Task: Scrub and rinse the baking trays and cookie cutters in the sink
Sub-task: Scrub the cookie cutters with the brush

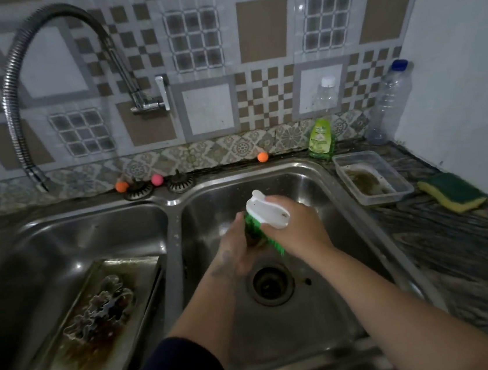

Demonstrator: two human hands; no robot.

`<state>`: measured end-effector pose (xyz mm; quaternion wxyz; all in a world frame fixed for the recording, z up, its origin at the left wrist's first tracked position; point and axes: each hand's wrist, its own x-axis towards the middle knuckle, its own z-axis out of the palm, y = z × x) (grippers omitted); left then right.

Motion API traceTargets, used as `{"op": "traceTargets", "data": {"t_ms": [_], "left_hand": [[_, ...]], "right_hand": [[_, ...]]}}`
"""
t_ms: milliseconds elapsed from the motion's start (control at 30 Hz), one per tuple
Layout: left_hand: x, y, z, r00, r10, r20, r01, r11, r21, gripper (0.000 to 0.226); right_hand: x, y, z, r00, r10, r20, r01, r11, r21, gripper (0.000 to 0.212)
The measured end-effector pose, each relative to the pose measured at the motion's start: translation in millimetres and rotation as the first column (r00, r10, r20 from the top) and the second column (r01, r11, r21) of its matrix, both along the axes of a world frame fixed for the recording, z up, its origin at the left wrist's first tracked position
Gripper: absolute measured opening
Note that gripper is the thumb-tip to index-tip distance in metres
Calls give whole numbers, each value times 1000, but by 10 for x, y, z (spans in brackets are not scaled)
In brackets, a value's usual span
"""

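Over the right basin, both hands' fingers (243,245) wrap the scrub brush (265,212).

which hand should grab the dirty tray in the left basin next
Left. The left hand is nearer the baking tray in the left basin, and the right hand is busy gripping the scrub brush over the right basin.

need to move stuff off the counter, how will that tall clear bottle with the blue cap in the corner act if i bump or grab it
The tall clear bottle looks nearly empty, so it is probably very light. Being tall and narrow, it would likely tip at a nudge, though the wall beside it may catch it. Its thin ribbed plastic would probably dent under a firm squeeze.
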<state>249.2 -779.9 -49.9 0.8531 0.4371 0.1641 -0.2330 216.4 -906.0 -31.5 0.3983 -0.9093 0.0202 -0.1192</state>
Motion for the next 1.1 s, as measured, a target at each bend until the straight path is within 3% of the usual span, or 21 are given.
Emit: {"op": "traceTargets", "data": {"t_ms": [67,100,167,233,300,400,533,633,700,767,867,1000,1100], "left_hand": [[-16,50,-66,999,44,25,-46,995,83,42],[-9,98,-98,995,51,88,-68,977,204,47],[-21,210,-129,963,-51,265,-117,807,579,55],[-70,326,-125,875,-183,449,-255,614,747,43],[-107,403,-99,750,-324,577,-320,586,745,31],[-192,467,-101,614,-443,654,-331,608,722,39],[-246,552,-93,633,-382,673,-343,641,687,57],[-259,552,-64,569,-417,709,-363,646,671,55],[-279,498,-27,555,-428,713,-352,656,668,55],[-293,424,12,579,-412,703,-330,670,665,57],[-329,316,45,565,-410,716,-342,674,655,53],[-425,140,91,589,-390,708,-338,677,654,61],[-492,-68,137,614,-372,696,-337,673,658,63]], "right_hand": [[21,4,55,997,-72,13,72,997,17,55],[9,-8,83,995,-96,13,96,994,46,55],[-55,-35,104,995,-95,8,94,992,88,54],[-180,-30,113,999,-42,28,39,994,105,55],[-334,13,103,997,30,71,-36,995,88,56],[-463,49,57,993,63,98,-63,998,-11,56],[-478,-13,134,992,-16,122,26,997,-78,56],[-579,41,163,985,96,143,-76,987,-141,57],[-599,17,140,985,89,148,-60,980,-190,58],[-583,-38,152,986,9,169,16,989,-145,57],[-642,-11,181,971,51,234,-15,988,-154,58],[-696,-225,263,984,29,176,8,979,-205,58],[-714,-480,381,984,28,177,-1,989,-151,57]]}}
